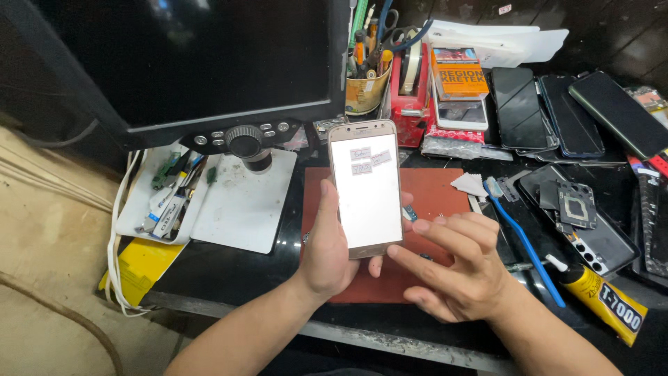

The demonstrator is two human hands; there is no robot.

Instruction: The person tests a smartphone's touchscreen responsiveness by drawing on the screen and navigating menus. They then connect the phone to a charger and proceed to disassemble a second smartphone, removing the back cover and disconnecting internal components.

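Head view: looking down over a cluttered repair counter [229,268] at two bare hands.
Phone: a gold-edged smartphone [365,188] with a lit white screen and a few small grey patches near its top, held upright above a red work mat [431,191], clear of the surface.
Left hand: the left hand [328,251] grasps the phone from its left edge, thumb along the side, fingers [376,264] wrapped behind and showing under the lower edge.
Right hand: the right hand [456,268] holds nothing; its fingers are released and half spread, the index finger reaching toward the phone's lower right corner, just beside it.
Handling: likely light and stiff, with smooth glass that looks slippery and breakable; the metal side edges look like the safest hold, not the screen face.
Near things: a blue toothbrush [525,244] lies right of the mat, a yellow glue tube [605,303] beyond it, and an opened phone back [581,219] close by.
Farther off: a row of dark phones [550,111] at the right rear, a tool cup [367,87] behind the held phone, a dark monitor [188,59] over a white microscope base [243,202] at left.
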